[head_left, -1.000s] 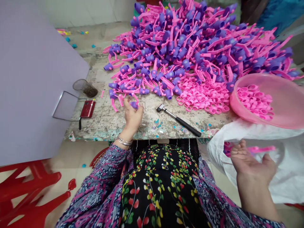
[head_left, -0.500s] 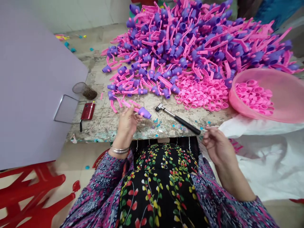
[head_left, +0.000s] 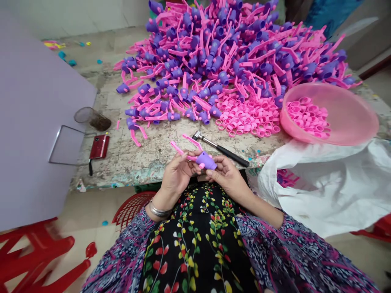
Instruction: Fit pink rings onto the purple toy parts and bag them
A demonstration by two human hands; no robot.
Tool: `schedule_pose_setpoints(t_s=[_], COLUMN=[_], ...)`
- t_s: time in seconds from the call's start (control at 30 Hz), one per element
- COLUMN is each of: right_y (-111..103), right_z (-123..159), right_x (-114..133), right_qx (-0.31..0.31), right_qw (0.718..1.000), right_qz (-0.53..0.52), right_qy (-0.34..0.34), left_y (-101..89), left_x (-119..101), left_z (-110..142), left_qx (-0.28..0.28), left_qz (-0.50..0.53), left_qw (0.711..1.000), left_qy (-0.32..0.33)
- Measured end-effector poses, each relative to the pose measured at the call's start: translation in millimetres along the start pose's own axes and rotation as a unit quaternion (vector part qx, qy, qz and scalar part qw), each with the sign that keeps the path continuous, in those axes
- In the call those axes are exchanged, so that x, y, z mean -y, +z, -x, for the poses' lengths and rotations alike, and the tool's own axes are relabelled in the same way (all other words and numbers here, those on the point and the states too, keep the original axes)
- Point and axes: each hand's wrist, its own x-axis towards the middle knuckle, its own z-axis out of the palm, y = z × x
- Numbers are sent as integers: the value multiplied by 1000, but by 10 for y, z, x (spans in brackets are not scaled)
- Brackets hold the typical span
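A purple plastic piece with two long pink arms [head_left: 206, 160] is held between my hands at the table's front edge. My left hand [head_left: 178, 176] is closed on its pink end, the arms sticking up and left past the fingers. At the purple cup end, my right hand [head_left: 226, 174] pinches the rim with thumb and fingers; whether anything else small is in those fingers is hidden. Just beyond lies a hammer [head_left: 222, 150] with a black handle. Loose pink rings [head_left: 250, 116] are heaped behind it, beside a big pile of similar purple-and-pink pieces [head_left: 210, 53].
On the right stands a pink bowl [head_left: 351, 122] partly filled with pink rings, above a white sack [head_left: 330, 195]. A glass jar [head_left: 99, 120] and a red device [head_left: 99, 146] lie at left. Red plastic stools [head_left: 36, 252] and a red basket [head_left: 131, 209] are below.
My right hand has come in from the right and taken hold of the piece's purple end. My left hand has brought the piece down towards my body, over the table's edge.
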Motion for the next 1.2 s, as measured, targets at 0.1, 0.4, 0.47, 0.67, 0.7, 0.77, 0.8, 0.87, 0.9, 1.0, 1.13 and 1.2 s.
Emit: schedule_pose_setpoints(t_s=[0.1,0.4,0.47,0.67,0.7,0.77,0.8,0.87,0.9,1.0,1.13,1.2], right_y=[12,-17,-27,-20,-14,-8,-11,-33,-49,-99,-114,-99], right_z=[12,-1,-4,44,60,90,101,113,114,112,126,139], right_x=[-21,-51,-42,-25,-30,-46,-54,-68,-71,-60,-25,-15], right_qx=[-30,-75,-71,-42,-32,-20,-21,-30,-30,-4,-16,-34], right_qw=[999,996,997,999,999,995,990,969,952,893,873,890], right_qz=[-9,-10,-12,9,23,67,104,200,254,380,411,389], right_qy=[-11,-41,-27,-19,-30,-68,-92,-143,-170,-241,-262,-235], left_y=[6,-38,-36,-41,-47,-55,-56,-52,-50,-47,-63,-70], left_x=[35,76,87,194,211,234,239,245,249,272,282,260], left_z=[13,-7,9,13,0,-29,-43,-60,-62,-46,-4,12], left_qx=[19,23,21,3,-3,-27,-42,-69,-76,-73,-53,-48], left_qz=[11,13,-23,-102,-100,-90,-84,-74,-72,-98,-276,-403], left_qw=[1000,999,999,993,994,995,995,994,994,992,956,900], left_qy=[-3,-20,-8,56,51,38,34,31,30,23,83,157])
